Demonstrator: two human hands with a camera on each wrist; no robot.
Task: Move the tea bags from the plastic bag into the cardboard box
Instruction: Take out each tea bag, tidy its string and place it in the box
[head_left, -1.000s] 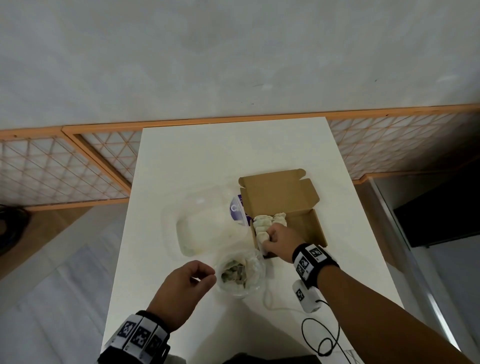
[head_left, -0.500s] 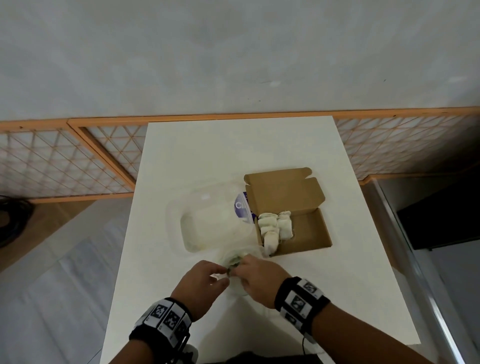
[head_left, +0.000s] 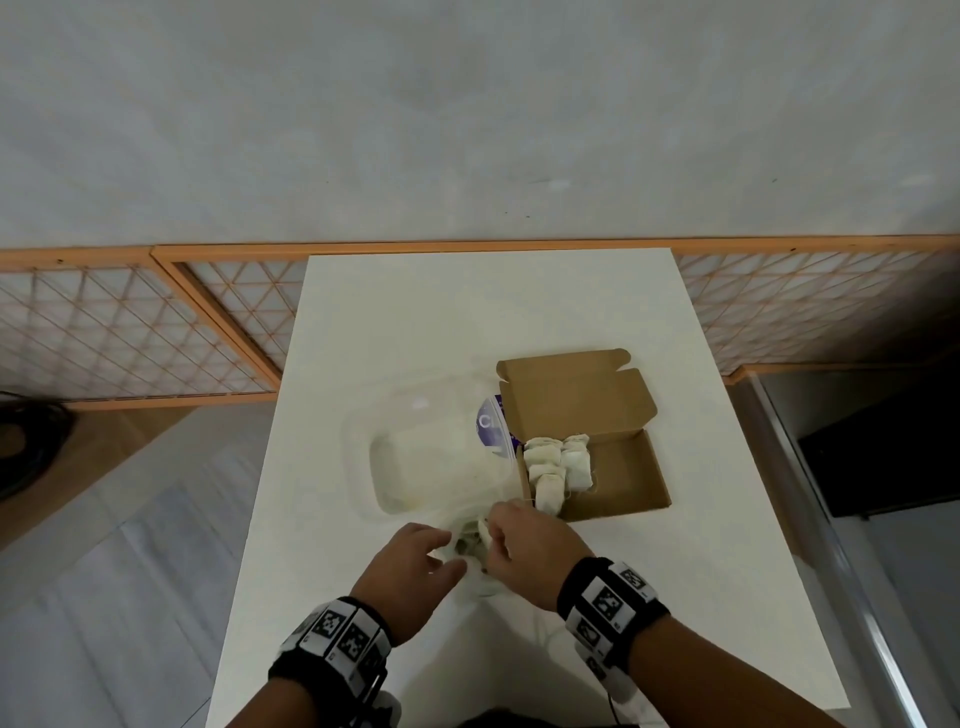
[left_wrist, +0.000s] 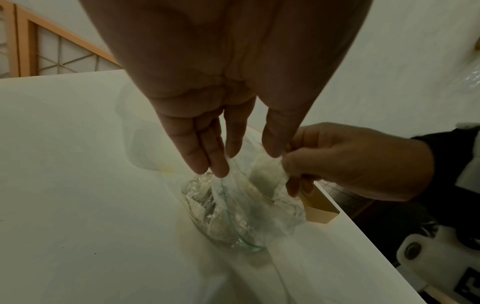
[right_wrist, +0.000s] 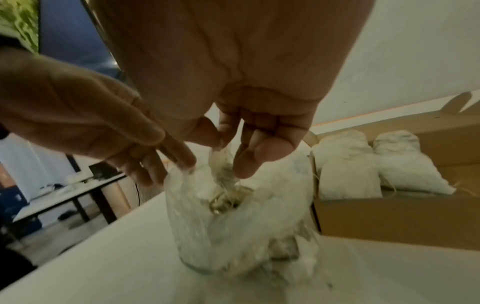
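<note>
Right hand pinches a soft, light white tea bag by its top; left hand holds the crinkly clear plastic bag rim just beside it.

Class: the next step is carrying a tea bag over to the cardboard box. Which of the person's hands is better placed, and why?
Right. The right hand already pinches a tea bag at the plastic bag mouth and is nearer the cardboard box; the left hand holds the bag's edge open.
</note>
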